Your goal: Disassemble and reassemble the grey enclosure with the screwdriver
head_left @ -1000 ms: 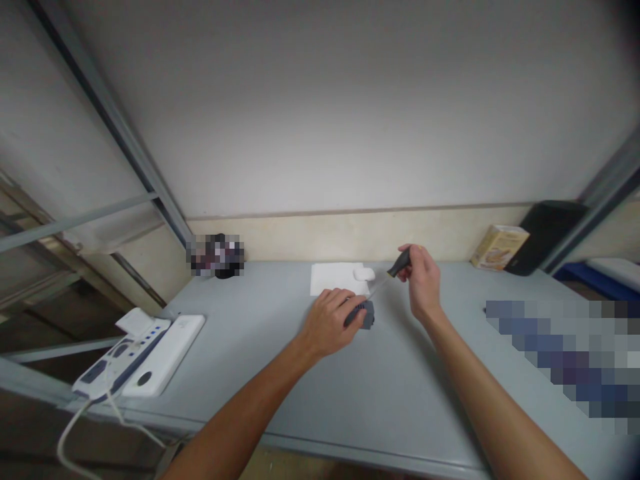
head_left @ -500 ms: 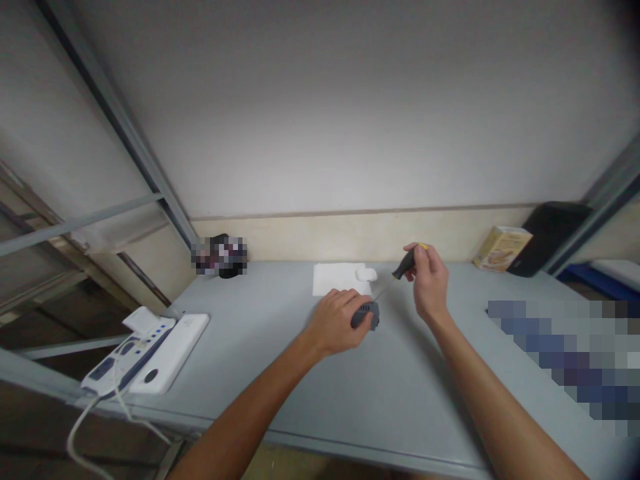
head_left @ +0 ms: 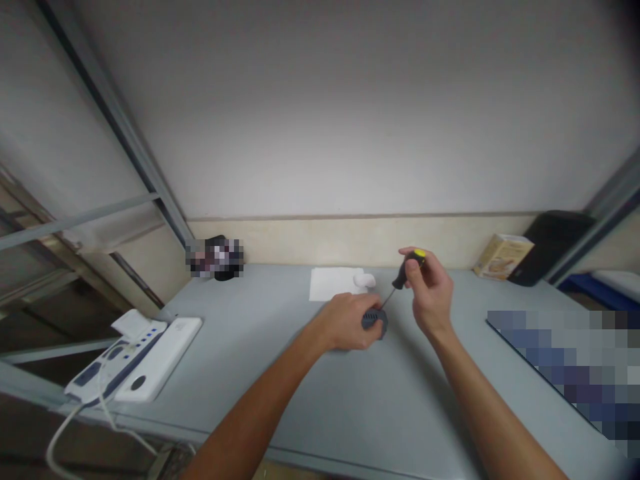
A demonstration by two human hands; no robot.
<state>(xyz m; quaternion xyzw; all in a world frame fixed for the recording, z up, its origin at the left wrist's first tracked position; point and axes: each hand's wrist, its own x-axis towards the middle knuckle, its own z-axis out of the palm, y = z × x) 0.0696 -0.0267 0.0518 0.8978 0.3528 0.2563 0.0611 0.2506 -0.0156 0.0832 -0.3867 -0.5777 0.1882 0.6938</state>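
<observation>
My left hand (head_left: pixel 350 321) is closed around a dark grey slotted device (head_left: pixel 374 320) above the middle of the desk; its exact kind I cannot make out. In my right hand (head_left: pixel 431 287) is a screwdriver (head_left: pixel 403 272) with a black handle and a yellow end, gripped between thumb and fingers. Its thin shaft slants down and left to the far edge of the device, but whether the tip sits in a screw is hidden. Just behind the left hand lie a white sheet of paper (head_left: pixel 330 283) and a small white rounded object (head_left: pixel 365 280) on its right edge.
On the grey desk (head_left: pixel 320 407), a power strip (head_left: pixel 115 360) with a cable and a white slab-like device (head_left: pixel 160 360) lie at left. A yellowish box (head_left: pixel 503 257) and a black case (head_left: pixel 547 247) lean at the back right. A blurred mat lies right.
The grey device and my left hand have shifted slightly right. The screwdriver stands steeper, and my right fingers have changed their hold on its handle. The view has tilted a little.
</observation>
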